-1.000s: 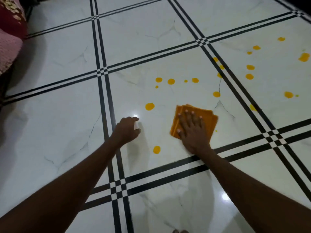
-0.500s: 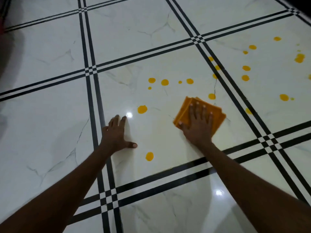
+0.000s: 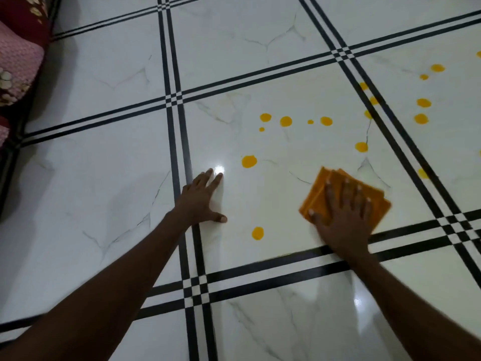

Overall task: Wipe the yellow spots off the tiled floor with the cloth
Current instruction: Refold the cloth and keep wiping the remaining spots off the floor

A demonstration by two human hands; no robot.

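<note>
A folded orange cloth (image 3: 328, 187) lies on the white tiled floor (image 3: 104, 178). My right hand (image 3: 343, 217) presses flat on the cloth with fingers spread. My left hand (image 3: 201, 200) rests flat on the floor to the left, fingers straight, holding nothing. Yellow spots dot the tile: one (image 3: 249, 161) beyond and between the hands, one (image 3: 257, 233) near the tile's front edge, a row (image 3: 286, 121) further away, one (image 3: 361, 146) beyond the cloth. More spots (image 3: 421, 118) lie on the tile to the far right.
Black double stripes (image 3: 260, 272) divide the tiles. A dark red and pink cushioned piece of furniture (image 3: 18, 56) stands at the far left edge. Ceiling light glints off the floor (image 3: 219, 169) by my left fingertips.
My left hand went from loosely curled above the floor to flat on it. My right hand slid the cloth to the right and a little nearer. The view shifted.
</note>
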